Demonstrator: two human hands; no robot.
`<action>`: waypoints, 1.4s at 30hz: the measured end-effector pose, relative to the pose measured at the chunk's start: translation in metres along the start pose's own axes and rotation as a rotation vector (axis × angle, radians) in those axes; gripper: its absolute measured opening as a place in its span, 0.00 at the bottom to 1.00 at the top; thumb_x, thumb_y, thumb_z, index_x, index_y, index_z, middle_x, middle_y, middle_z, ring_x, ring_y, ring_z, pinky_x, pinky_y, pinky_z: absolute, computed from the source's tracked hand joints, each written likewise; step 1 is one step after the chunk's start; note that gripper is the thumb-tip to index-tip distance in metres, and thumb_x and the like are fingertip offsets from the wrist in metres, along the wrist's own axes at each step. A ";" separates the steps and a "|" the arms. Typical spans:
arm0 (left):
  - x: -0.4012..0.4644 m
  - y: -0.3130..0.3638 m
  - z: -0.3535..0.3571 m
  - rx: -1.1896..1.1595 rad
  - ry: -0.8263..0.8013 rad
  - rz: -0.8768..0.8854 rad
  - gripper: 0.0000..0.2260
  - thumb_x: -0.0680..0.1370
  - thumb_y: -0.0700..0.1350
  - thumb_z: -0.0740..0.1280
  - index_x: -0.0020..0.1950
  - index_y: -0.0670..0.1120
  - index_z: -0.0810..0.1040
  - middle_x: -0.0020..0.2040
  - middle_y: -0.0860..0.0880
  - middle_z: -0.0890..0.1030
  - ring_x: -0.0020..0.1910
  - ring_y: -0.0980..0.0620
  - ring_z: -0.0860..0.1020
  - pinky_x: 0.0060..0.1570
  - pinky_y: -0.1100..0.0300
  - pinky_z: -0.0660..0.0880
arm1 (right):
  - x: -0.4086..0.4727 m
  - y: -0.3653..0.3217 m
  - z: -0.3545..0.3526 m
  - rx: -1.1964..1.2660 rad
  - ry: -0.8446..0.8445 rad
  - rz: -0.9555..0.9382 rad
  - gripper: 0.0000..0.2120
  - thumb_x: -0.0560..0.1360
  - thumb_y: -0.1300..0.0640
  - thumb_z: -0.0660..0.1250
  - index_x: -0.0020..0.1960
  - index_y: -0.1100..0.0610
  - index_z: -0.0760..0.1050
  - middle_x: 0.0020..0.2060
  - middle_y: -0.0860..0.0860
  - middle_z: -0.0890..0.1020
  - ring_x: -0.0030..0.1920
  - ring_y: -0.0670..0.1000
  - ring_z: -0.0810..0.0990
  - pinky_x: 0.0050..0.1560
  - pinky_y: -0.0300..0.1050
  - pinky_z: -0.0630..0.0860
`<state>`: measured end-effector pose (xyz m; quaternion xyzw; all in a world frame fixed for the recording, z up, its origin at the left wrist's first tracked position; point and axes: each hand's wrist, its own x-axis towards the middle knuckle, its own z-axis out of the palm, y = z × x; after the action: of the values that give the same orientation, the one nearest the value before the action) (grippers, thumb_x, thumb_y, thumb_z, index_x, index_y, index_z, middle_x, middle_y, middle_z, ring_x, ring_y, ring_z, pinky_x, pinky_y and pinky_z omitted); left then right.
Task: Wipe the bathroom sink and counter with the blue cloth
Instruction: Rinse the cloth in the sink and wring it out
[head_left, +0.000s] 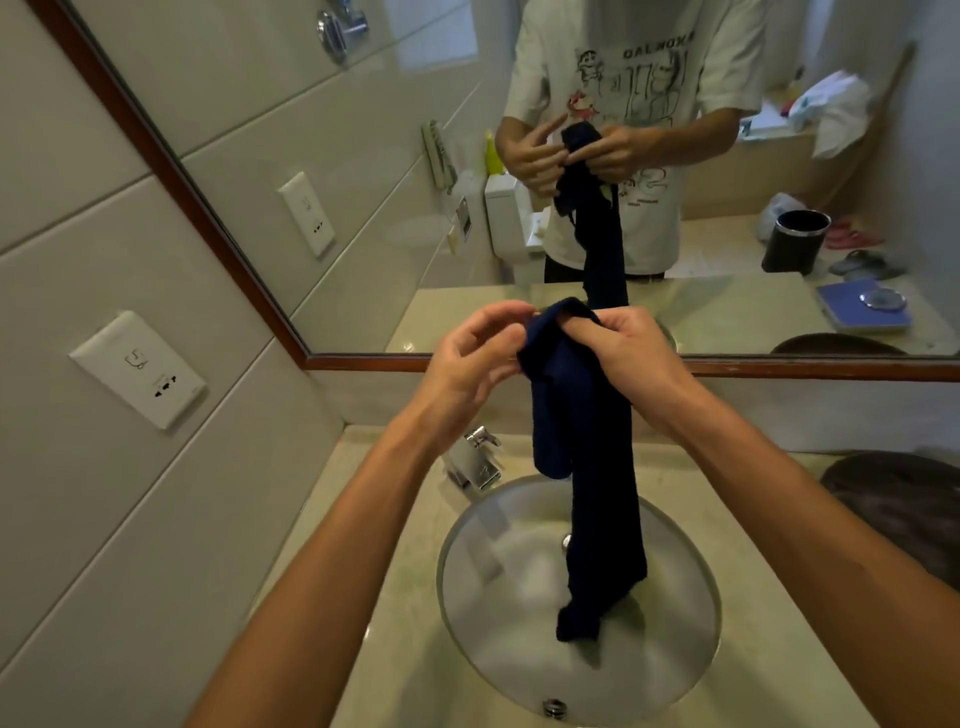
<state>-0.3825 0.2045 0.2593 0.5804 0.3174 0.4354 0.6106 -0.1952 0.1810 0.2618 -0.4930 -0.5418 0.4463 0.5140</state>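
Both hands were raised above the sink (691, 597), holding the cloth (592, 441) up in front of the mirror (363, 156). The right hand (631, 353) gripped the cloth's bunched top, fingers curled round it. The left hand (475, 364) had its fingers curled at the cloth's upper edge, pinching it near the thumb. The dark blue cloth hung down in a long twisted strip, its lower end reaching into the glass sink. The tap (478, 460) stood behind the sink on the beige counter (395, 623). A socket (140, 370) sat on the tiled wall at left. In the mirror, the person's white shirt carried cartoon drawings and reversed lettering, too unclear to read reliably.
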 end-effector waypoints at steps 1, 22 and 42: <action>0.001 -0.002 0.004 0.032 -0.001 0.006 0.28 0.69 0.55 0.78 0.66 0.46 0.76 0.59 0.49 0.82 0.60 0.47 0.80 0.63 0.49 0.77 | 0.000 -0.002 -0.001 0.034 0.007 0.005 0.14 0.79 0.50 0.67 0.47 0.60 0.85 0.41 0.59 0.86 0.42 0.59 0.83 0.48 0.60 0.77; 0.056 0.081 0.049 0.984 0.000 0.466 0.10 0.83 0.46 0.66 0.54 0.43 0.85 0.45 0.49 0.85 0.45 0.53 0.83 0.47 0.53 0.79 | -0.009 -0.032 -0.071 0.126 0.287 -0.055 0.14 0.83 0.58 0.59 0.45 0.56 0.80 0.33 0.44 0.83 0.33 0.41 0.79 0.34 0.37 0.73; 0.093 0.219 0.100 1.189 0.301 1.214 0.13 0.80 0.46 0.68 0.39 0.42 0.82 0.32 0.53 0.74 0.30 0.60 0.68 0.34 0.71 0.59 | 0.033 0.041 -0.066 0.269 -0.260 0.136 0.15 0.84 0.54 0.57 0.46 0.54 0.81 0.37 0.49 0.81 0.43 0.52 0.80 0.50 0.50 0.77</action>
<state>-0.2896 0.2339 0.4981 0.8090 0.2049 0.5203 -0.1813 -0.1256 0.2169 0.2298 -0.3934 -0.5047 0.6084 0.4696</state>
